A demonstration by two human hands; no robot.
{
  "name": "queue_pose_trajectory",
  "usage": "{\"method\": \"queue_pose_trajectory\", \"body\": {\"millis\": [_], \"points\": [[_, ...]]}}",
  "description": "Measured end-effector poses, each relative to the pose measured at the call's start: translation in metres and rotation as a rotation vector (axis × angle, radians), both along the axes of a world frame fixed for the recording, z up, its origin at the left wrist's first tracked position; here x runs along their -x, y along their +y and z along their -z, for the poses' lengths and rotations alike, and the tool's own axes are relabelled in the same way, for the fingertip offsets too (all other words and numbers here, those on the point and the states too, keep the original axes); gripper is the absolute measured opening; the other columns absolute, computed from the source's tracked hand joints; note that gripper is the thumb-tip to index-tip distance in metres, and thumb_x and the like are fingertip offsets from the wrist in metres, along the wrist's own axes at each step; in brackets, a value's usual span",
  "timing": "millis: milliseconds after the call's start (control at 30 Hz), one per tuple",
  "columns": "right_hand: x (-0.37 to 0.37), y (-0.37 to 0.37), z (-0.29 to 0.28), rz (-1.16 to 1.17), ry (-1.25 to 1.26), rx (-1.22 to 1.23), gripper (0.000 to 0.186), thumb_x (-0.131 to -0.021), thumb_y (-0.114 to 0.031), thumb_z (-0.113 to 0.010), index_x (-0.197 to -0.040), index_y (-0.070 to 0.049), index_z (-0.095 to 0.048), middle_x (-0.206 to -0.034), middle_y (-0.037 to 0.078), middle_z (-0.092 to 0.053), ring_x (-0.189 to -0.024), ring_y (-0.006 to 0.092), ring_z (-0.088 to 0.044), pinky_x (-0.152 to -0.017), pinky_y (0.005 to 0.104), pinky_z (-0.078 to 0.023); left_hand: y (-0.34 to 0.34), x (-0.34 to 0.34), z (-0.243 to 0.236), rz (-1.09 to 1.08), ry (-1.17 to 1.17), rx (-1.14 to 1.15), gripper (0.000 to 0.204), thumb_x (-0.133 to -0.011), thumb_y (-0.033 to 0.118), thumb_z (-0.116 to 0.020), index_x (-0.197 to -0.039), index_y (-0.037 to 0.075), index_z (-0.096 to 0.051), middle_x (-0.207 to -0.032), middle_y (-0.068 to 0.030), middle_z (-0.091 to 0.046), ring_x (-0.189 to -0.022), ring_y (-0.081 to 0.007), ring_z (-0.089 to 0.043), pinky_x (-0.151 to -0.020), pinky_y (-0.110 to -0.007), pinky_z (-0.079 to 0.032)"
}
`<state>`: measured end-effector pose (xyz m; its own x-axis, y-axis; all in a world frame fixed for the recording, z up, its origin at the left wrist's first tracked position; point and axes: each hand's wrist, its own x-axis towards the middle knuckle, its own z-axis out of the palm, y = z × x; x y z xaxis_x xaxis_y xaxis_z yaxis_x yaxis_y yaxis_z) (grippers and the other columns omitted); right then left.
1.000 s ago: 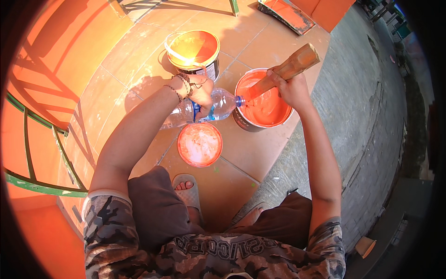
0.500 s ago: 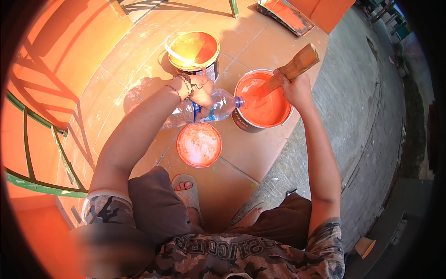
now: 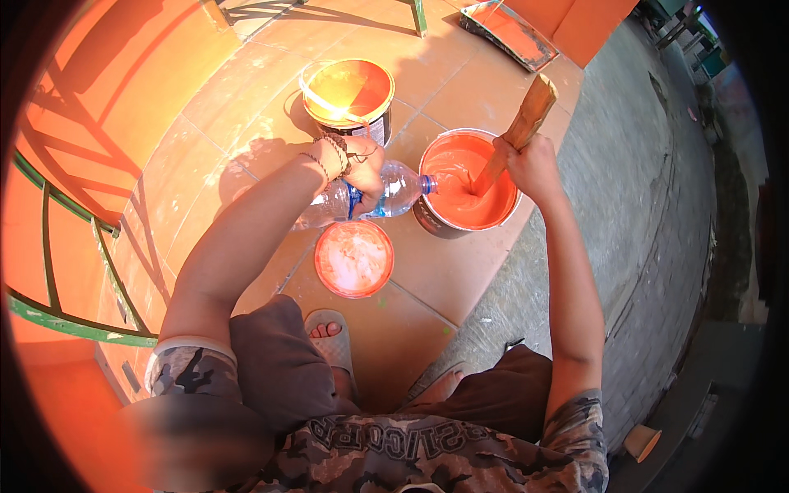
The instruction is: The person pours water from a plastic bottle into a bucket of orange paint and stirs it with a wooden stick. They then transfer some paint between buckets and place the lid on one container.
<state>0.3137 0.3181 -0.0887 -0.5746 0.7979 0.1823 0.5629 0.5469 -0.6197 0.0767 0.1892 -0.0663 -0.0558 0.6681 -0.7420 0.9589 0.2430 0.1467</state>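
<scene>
My left hand (image 3: 359,168) grips a clear plastic bottle (image 3: 399,186) lying almost horizontally, its capped or open mouth at the rim of a bucket of orange paint (image 3: 448,163); which it is, I cannot tell. My right hand (image 3: 528,163) is closed round a wooden stick (image 3: 536,102) whose lower end dips into the paint. Just below the bottle, a round paint-smeared lid (image 3: 353,256) rests on the tiles. Behind my left hand stands a second bucket (image 3: 349,82) with a yellow-orange inside and a raised handle.
A paint tray (image 3: 509,32) is at the back beside an orange wall (image 3: 593,26). Green metal railing (image 3: 49,263) runs along the left. The tiled step (image 3: 444,296) drops to grey concrete pavement (image 3: 616,197) on the right. My sandalled feet (image 3: 329,337) are below the lid.
My right hand has shifted right with the stick, which now stands more steeply in the paint. The bottle and left hand appear slightly shifted right, as does much of the scene.
</scene>
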Motion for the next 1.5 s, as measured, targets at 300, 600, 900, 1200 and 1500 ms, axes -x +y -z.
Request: {"method": "queue_pose_trajectory", "body": {"millis": [300,600,900,1200,1500], "points": [[0.012,-0.012,0.004,0.029,0.195,0.142,0.025,-0.086,-0.018,-0.064,-0.088,0.007,-0.067,-0.068,0.02,-0.065,-0.061,0.0285,-0.066,-0.057,0.0391,-0.05,-0.003,-0.003,-0.009,0.019,0.013,-0.004,0.02,-0.048,0.012,-0.075,-0.063,0.0,-0.07,-0.066,-0.0116,-0.068,-0.06,-0.02,-0.065,-0.054,-0.033,-0.05],[0.011,-0.024,-0.013,-0.002,0.068,0.319,0.024,-0.088,-0.018,-0.063,-0.093,0.005,-0.068,-0.07,0.015,-0.066,-0.058,0.0206,-0.065,-0.054,0.0367,-0.05,-0.007,-0.002,-0.01,0.019,-0.004,-0.01,0.021,-0.05,0.013,-0.076,-0.065,-0.001,-0.071,-0.068,-0.0124,-0.068,-0.062,-0.0205,-0.066,-0.056,-0.032,-0.051],[-0.006,-0.002,0.0,0.059,-0.06,-0.063,0.027,-0.085,-0.021,-0.066,-0.087,0.006,-0.067,-0.065,0.018,-0.063,-0.055,0.0263,-0.063,-0.054,0.0391,-0.049,-0.01,0.002,0.007,0.078,0.018,-0.085,0.028,-0.048,0.018,-0.08,-0.064,-0.003,-0.07,-0.068,-0.0127,-0.068,-0.061,-0.021,-0.066,-0.057,-0.033,-0.052],[0.019,-0.012,0.003,-0.039,0.187,0.144,0.023,-0.087,-0.021,-0.065,-0.089,0.002,-0.068,-0.069,0.016,-0.065,-0.06,0.0259,-0.065,-0.058,0.0386,-0.051,-0.032,0.016,0.024,0.016,-0.1,-0.222,0.059,-0.05,0.021,-0.082,-0.102,0.0,-0.065,-0.086,-0.016,-0.071,-0.078,-0.0277,-0.07,-0.066,-0.037,-0.055],[0.004,-0.008,-0.01,-0.03,-0.208,0.1,0.027,-0.086,-0.022,-0.065,-0.085,0.005,-0.068,-0.071,0.02,-0.066,-0.062,0.0311,-0.066,-0.06,0.0405,-0.051,-0.098,0.088,0.054,-0.266,-0.389,-0.786,0.079,-0.045,0.025,-0.085,-0.114,0.003,-0.054,-0.099,-0.0145,-0.066,-0.093,-0.0268,-0.064,-0.084,-0.035,-0.052]]}}
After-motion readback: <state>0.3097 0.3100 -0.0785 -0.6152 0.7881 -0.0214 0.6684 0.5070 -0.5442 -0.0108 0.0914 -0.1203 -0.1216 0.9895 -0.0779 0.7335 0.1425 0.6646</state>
